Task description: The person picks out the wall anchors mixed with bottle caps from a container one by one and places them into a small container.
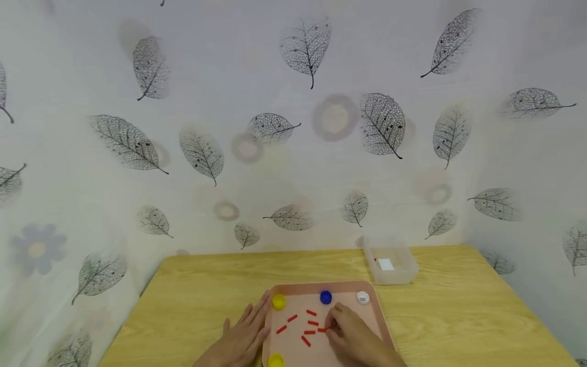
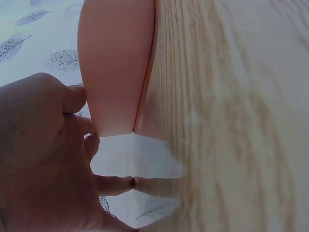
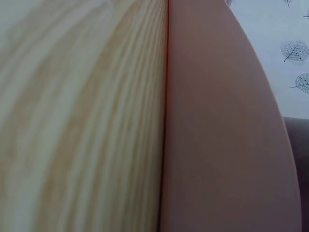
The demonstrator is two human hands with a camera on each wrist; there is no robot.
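Note:
My left hand (image 1: 245, 334) lies along the left rim of a pink tray (image 1: 321, 288), its fingers fairly straight. In the left wrist view, fingertips of that hand (image 2: 43, 154) meet the tray's outer wall (image 2: 116, 67). Over the right half of the tray, my right hand (image 1: 353, 334) pinches the end of a small red strip (image 1: 322, 330) between thumb and forefinger. Several similar red strips (image 1: 309, 333) lie scattered to its left on the tray floor. The right wrist view is mostly filled by the tray's outer wall (image 3: 217, 121), hiding the fingers.
Round caps sit along the tray: yellow (image 1: 278, 302) at the back left, blue (image 1: 326, 297) at the back, white (image 1: 363, 297) at the back right, another yellow cap (image 1: 276, 361) at the near left. Behind stands a clear plastic box (image 1: 398, 275) on the wooden table (image 1: 206, 275).

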